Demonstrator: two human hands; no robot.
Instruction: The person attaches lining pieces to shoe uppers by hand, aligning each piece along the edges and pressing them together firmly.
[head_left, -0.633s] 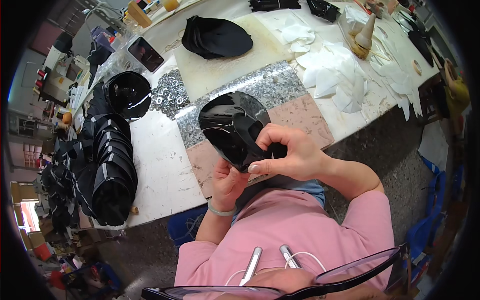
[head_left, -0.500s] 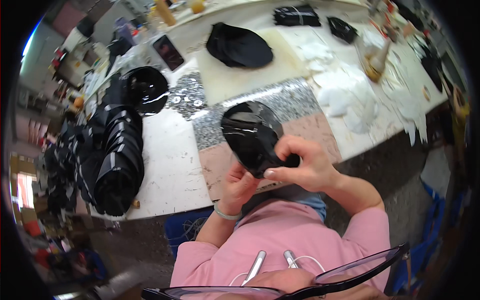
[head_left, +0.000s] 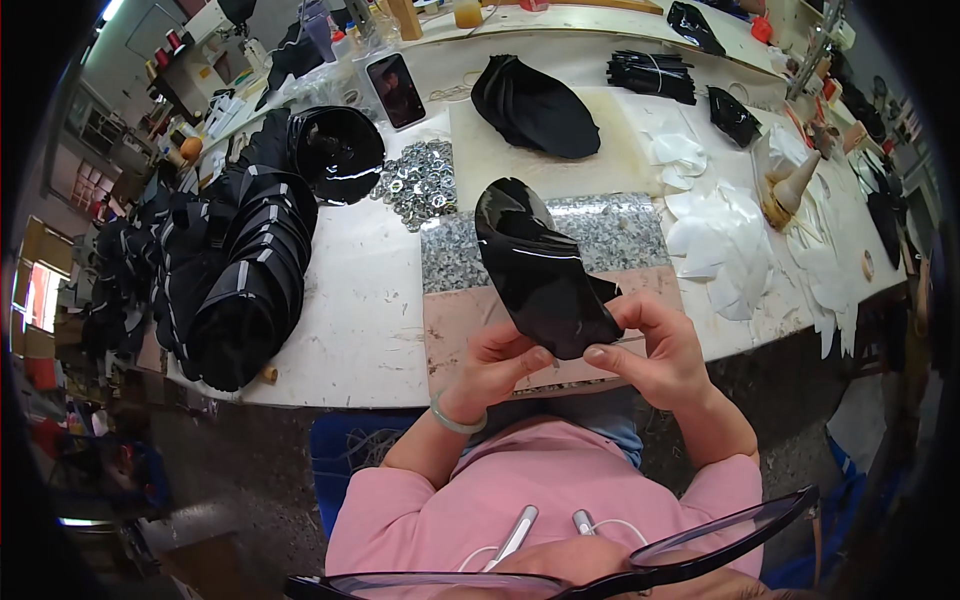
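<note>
A glossy black shoe upper (head_left: 548,280), curved and folded over, is raised above the near edge of the work board. My left hand (head_left: 497,365) pinches its lower edge between thumb and fingers. On its right side, my right hand (head_left: 655,350) grips the same edge, thumb in front and fingers partly hidden behind. Both thumbs point toward each other, a small gap between them. Beneath the upper lie a speckled grey stone slab (head_left: 620,235) and a pinkish board (head_left: 455,330).
On the left, nested black uppers (head_left: 265,255) form a long pile beside a glossy round black piece (head_left: 340,155). Metal rings (head_left: 418,182) lie heaped near a phone (head_left: 396,90). Matte black pieces (head_left: 540,108) sit farther back. White cut pieces (head_left: 715,235) and a brush (head_left: 790,192) are at right.
The upper has turned and stands more upright, its outer face now showing. My right hand has shifted right and lower along its edge; my left still pinches it. The head view has shifted.
</note>
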